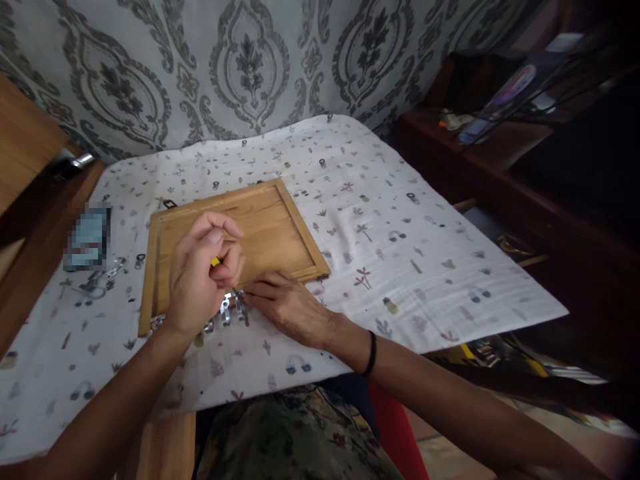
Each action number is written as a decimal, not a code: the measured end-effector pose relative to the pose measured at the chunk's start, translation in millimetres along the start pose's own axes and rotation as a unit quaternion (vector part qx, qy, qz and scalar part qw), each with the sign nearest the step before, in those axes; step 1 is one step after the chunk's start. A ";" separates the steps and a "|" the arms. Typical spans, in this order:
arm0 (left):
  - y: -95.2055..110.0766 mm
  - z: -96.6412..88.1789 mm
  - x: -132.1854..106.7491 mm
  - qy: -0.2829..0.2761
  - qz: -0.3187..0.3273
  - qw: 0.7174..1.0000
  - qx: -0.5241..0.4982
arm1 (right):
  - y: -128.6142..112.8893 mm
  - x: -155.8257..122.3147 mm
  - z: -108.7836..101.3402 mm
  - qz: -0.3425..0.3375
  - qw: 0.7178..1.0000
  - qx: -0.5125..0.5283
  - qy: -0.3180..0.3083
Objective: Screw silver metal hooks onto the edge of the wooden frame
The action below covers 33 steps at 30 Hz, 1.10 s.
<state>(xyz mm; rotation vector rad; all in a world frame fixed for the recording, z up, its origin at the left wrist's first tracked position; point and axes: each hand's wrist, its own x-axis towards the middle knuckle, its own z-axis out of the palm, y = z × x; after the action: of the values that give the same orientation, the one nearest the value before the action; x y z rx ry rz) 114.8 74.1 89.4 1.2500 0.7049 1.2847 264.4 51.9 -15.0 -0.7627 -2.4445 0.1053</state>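
A wooden frame point(270, 227) lies flat on a white printed cloth point(400, 253). My left hand point(203, 270) is closed above the frame's near edge, and a small yellow thing point(215, 261) shows between its fingers; I cannot make out what it is. My right hand point(285, 300) rests low on the cloth at the frame's near edge, its fingers stretched toward small metal brackets point(231, 308) fixed along that edge. A black band circles my right wrist.
A blurred-out flat object point(89, 237) and loose metal hardware point(103, 277) lie on the cloth at the left. A patterned curtain point(250, 60) hangs behind. Dark wooden furniture point(500, 167) with clutter stands at the right. A wooden surface point(25, 133) borders the left.
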 end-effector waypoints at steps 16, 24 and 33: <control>-1.0 0.0 -4.2 -0.019 0.015 0.999 0.026 | 1.0 -0.6 1.7 -0.002 1.000 -0.008 0.000; 3.5 -6.2 -4.8 -0.068 -0.019 0.997 0.038 | 0.4 -0.1 1.5 -0.002 1.000 -0.007 0.002; -4.3 -1.2 -3.1 0.014 -0.013 0.999 0.032 | 0.9 -0.7 1.7 -0.002 1.000 -0.010 0.013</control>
<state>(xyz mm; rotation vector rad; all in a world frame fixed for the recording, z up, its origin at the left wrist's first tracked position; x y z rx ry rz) 114.3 72.2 84.3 1.2723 0.7840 1.2692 264.5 52.4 -17.0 -0.7628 -2.4251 0.0682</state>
